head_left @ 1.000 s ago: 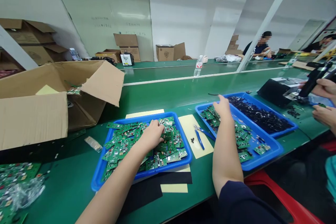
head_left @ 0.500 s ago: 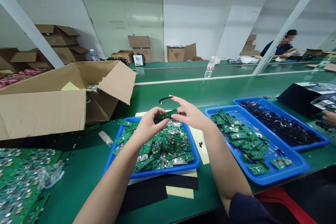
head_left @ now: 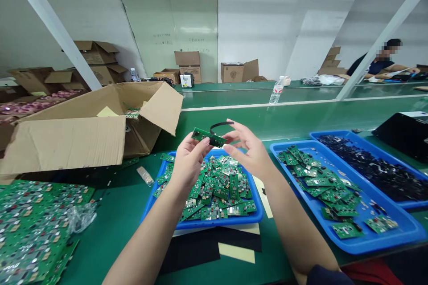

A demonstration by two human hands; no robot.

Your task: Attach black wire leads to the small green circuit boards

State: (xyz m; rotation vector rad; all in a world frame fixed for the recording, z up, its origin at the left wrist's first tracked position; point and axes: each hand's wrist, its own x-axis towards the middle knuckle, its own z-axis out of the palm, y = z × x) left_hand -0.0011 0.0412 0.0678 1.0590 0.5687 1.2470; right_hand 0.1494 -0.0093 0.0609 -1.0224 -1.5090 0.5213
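Note:
My left hand (head_left: pixel 191 156) pinches the left part of a narrow green circuit board (head_left: pixel 218 141) between thumb and fingers, tilted above a tray. At the board's right end is my right hand (head_left: pixel 246 148), thumb tip close to its edge and fingers bent. A thin curved black strip (head_left: pixel 220 124) runs from my right fingertips toward the board's upper side; its lower end seems to meet the board. Below both hands, a blue tray (head_left: pixel 214 222) is heaped with similar circuit boards (head_left: pixel 223 182).
On the right, one blue tray (head_left: pixel 371 242) carries more boards, and another (head_left: pixel 316 134) dark small parts. An open cardboard box (head_left: pixel 70 144) stands left, behind large board panels (head_left: pixel 30 227). A bottle (head_left: pixel 277 90) stands behind. A person (head_left: pixel 377 64) sits far right.
The board has risen and tilted, its left end now uncovered. My right fingers have drawn back from its face, and the strip's free end has come down to the board. The view has shifted left.

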